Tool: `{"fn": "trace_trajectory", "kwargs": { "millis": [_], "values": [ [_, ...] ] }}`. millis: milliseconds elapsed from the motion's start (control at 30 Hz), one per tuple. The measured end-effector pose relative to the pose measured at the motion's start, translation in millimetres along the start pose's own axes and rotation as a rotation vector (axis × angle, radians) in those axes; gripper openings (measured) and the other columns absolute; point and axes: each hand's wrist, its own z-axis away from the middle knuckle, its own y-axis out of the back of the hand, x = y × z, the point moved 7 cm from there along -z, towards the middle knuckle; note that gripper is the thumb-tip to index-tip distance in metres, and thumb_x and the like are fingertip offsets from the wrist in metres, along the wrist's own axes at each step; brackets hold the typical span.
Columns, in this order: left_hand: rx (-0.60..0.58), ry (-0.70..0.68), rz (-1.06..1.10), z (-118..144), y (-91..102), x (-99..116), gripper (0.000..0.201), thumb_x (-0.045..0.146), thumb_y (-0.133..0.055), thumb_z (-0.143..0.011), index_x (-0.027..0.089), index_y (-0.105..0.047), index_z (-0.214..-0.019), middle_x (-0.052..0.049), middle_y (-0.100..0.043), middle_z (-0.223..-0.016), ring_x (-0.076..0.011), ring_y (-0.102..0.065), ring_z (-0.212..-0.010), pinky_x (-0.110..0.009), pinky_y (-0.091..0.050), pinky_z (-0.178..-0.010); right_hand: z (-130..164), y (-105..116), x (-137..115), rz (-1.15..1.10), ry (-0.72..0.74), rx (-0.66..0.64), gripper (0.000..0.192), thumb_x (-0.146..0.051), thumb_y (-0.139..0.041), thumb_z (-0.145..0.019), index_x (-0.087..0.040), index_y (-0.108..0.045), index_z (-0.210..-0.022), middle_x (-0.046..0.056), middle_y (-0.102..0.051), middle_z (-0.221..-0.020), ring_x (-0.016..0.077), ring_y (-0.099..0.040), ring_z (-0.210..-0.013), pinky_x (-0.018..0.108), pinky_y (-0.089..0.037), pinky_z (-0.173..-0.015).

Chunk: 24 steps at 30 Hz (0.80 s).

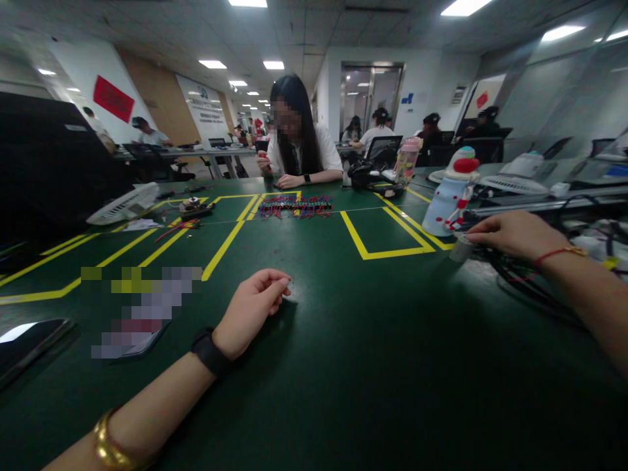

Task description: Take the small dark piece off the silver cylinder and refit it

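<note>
Fingers of the left hand [252,306] curled loosely on the green table [343,366], holding nothing; right hand [513,233] gripped a small grey roll [460,248] beside the snowman bottle [451,193]; no writing was legible.

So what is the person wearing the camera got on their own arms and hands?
Both forearms are bare, with no sleeves in view. The left hand has a black band, like a watch or fitness tracker, at the wrist, and a gold bangle further up the forearm. The right hand has a thin red string bracelet with a small gold piece at the wrist. No gloves or rings show.
</note>
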Motion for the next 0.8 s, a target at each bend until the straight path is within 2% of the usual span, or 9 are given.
{"fn": "trace_trajectory", "kwargs": {
  "millis": [267, 633, 800],
  "values": [
    [-0.007, 0.002, -0.017, -0.2, -1.0, 0.3, 0.022, 0.035, -0.059, -0.076, 0.017, -0.058, -0.088, 0.001, -0.056, -0.069, -0.0073, -0.043, -0.051, -0.018, -0.032, -0.043, 3.8, 5.6, -5.5, 0.053, -0.002, 0.094, 0.043, -0.058, -0.049, -0.072, -0.028, -0.070, -0.095, 0.005, -0.064, -0.091, 0.0192, -0.053, -0.079, 0.028, -0.036, -0.066],
    [-0.004, -0.004, 0.012, -1.0, 0.0, 0.3, 0.022, 0.033, -0.060, -0.072, 0.017, -0.060, -0.087, 0.000, -0.057, -0.069, -0.0076, -0.045, -0.050, -0.019, -0.033, -0.044, 3.6, 0.0, -4.9, -0.060, -0.020, -0.020, 0.046, -0.059, -0.055, -0.068, -0.024, -0.069, -0.095, 0.003, -0.065, -0.090, 0.0176, -0.055, -0.080, 0.027, -0.037, -0.070],
    [-0.002, -0.003, 0.009, -0.5, 0.1, 0.5, 0.022, 0.034, -0.060, -0.073, 0.017, -0.060, -0.087, 0.001, -0.057, -0.069, -0.0075, -0.045, -0.051, -0.018, -0.033, -0.043, 4.2, 1.0, -4.2, -0.031, -0.065, -0.019, 0.045, -0.059, -0.053, -0.070, -0.023, -0.069, -0.092, 0.004, -0.066, -0.085, 0.0182, -0.055, -0.078, 0.028, -0.037, -0.068]
  ]
}}
